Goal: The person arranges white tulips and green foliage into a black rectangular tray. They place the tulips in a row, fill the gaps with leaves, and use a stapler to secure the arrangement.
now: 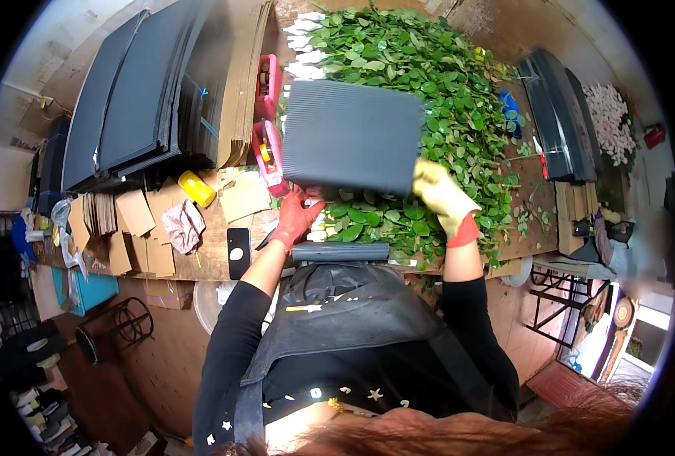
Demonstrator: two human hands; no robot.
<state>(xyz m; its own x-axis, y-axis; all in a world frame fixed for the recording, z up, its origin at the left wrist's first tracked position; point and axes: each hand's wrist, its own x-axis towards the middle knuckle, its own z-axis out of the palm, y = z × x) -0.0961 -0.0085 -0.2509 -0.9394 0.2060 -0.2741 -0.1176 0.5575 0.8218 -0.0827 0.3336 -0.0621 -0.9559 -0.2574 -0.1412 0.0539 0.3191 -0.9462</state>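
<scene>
A dark grey corrugated sheet [353,137], blurred by motion, hovers over leafy green stems [398,45] laid across the table. My right hand [442,199], in a pale yellow glove with a red cuff, grips its near right corner. By its near left corner is my left hand [298,219] in a red glove, fingers curled beside a small white piece; whether they grip that or the sheet's edge is hidden. White-wrapped flower heads [305,42] line the stems' left side. Another dark corrugated piece [340,251] lies along the table's front edge, before my apron.
Tall stacks of dark sheets [117,91] and brown cardboard [242,83] stand at left, beside pink tape dispensers [270,156]. Nearer lie a yellow roll-shaped item [197,188], cardboard pieces [136,213] and a phone [239,254]. A dark wrapped bundle [558,114] stands right.
</scene>
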